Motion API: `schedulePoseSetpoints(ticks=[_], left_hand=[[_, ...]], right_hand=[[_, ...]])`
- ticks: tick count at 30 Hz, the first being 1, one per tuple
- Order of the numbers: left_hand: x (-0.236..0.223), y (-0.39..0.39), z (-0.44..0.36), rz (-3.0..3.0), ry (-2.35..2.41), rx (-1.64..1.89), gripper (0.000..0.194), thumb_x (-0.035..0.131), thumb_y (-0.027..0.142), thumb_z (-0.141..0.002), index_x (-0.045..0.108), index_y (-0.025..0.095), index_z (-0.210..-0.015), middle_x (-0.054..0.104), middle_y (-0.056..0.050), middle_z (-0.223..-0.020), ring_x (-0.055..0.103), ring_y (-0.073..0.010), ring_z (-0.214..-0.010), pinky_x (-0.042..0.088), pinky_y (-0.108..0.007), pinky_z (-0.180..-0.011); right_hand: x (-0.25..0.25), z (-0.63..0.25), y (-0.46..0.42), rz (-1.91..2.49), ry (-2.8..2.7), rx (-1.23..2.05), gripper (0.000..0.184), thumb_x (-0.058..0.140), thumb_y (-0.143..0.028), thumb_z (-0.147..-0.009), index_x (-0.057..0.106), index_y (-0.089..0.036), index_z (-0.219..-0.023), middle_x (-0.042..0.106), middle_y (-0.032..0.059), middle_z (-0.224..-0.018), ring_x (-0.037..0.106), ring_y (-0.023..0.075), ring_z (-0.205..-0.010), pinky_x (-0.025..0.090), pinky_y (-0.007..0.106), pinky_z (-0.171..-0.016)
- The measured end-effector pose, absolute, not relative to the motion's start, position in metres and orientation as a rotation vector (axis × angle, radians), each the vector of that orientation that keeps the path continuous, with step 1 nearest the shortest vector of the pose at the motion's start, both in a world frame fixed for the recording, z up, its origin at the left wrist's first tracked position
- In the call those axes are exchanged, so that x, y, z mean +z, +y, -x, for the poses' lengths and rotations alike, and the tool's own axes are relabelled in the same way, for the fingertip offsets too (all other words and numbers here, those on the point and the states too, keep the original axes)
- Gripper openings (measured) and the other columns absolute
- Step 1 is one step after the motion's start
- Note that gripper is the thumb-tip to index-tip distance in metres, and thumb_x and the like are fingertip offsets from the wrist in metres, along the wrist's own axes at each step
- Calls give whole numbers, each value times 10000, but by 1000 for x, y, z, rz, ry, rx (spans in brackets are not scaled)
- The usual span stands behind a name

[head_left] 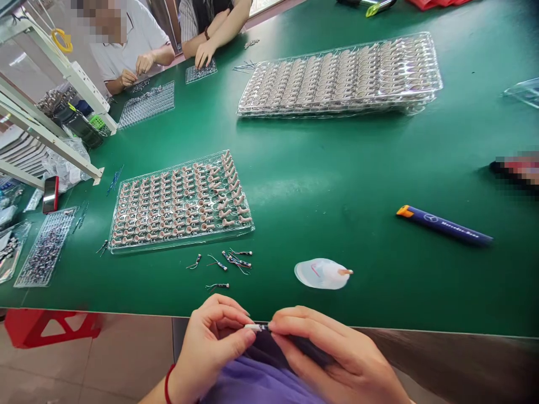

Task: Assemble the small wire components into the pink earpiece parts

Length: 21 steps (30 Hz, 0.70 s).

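In front of my lap, just off the table's near edge, both hands meet at one small part. My left hand [219,342] pinches a small white stick-shaped piece [253,327] between thumb and forefinger. The fingertips of my right hand [324,348] close on a small dark circuit board [265,327], whose end meets the white piece. How far one sits inside the other I cannot tell. Beyond my hands, several small circuit boards with wires [238,260] lie loose on the table. A clear tray [147,245] behind them holds rows of pinkish earbud-like shells [179,199].
A translucent cap-shaped piece [318,274] and a blue cutter-like tool [446,225] lie on the green table [320,168]. Stacked trays [337,78] stand farther back. Two co-workers [145,56] sit across with smaller trays. A phone [50,194] and a white frame [80,84] are left.
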<state>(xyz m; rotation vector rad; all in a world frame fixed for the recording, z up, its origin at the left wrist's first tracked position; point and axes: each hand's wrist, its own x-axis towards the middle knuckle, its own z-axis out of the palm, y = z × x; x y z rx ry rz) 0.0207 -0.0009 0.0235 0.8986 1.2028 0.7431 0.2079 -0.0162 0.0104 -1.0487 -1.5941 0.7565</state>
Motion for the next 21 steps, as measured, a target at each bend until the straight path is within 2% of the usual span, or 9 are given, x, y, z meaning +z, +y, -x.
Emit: schedulePoseSetpoints(ticks=[5, 14, 21], left_hand=[[23, 1, -22, -706, 1189, 592, 281, 859, 361, -627, 715, 130, -697, 675, -26, -598, 587, -99, -535, 477, -209, -566], [24, -1, -27, -544, 1148, 577, 349, 883, 378, -561, 643, 130, -616, 643, -7, -520, 558, -88, -456, 440, -193, -486], [21, -4, -28, -536, 1108, 584, 346, 880, 372, -575, 632, 134, -618, 640, -4, -521, 545, -80, -439, 452, -191, -468]], right_hand=[[10, -210, -17, 1024, -1606, 834, 180, 584, -59, -837, 655, -211, -901, 713, 29, -767, 698, 125, -639, 576, 159, -610], [9, -212, -15, 983, -1575, 1071, 161, 548, -107, -890, 668, -213, -901, 727, 20, -780, 699, 123, -652, 576, 168, -614], [8, -213, -15, 1111, -1525, 1164, 117, 607, -274, -904, 699, -220, -856, 739, 9, -736, 702, 128, -616, 573, 167, -587]])
